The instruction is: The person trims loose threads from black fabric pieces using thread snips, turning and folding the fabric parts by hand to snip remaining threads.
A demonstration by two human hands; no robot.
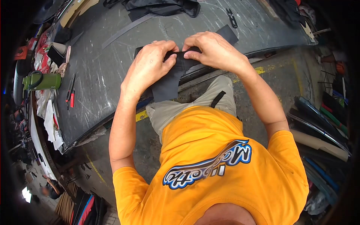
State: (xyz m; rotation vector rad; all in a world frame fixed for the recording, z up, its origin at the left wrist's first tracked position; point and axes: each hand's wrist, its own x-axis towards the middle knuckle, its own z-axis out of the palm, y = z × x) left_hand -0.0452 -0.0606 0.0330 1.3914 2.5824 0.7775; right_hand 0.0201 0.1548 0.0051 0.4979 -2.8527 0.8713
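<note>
At the table's near edge, both my hands pinch a piece of black fabric (165,87) with thumbs and fingertips close together. My left hand (152,62) is closed on its upper part, and my right hand (212,49) grips it just to the right. The fabric's lower end hangs over the edge towards my lap. Beyond my right hand, a dark flat strip (227,35) lies on the table; whether it joins the held fabric is hidden.
On the dark scratched table (97,75) lie thread snips (231,18), a red-handled cutter (70,92), a grey strip (125,30) and a black fabric heap (161,6). A green flask (42,81) is at the left edge. Rolls of material (318,144) stand at the right.
</note>
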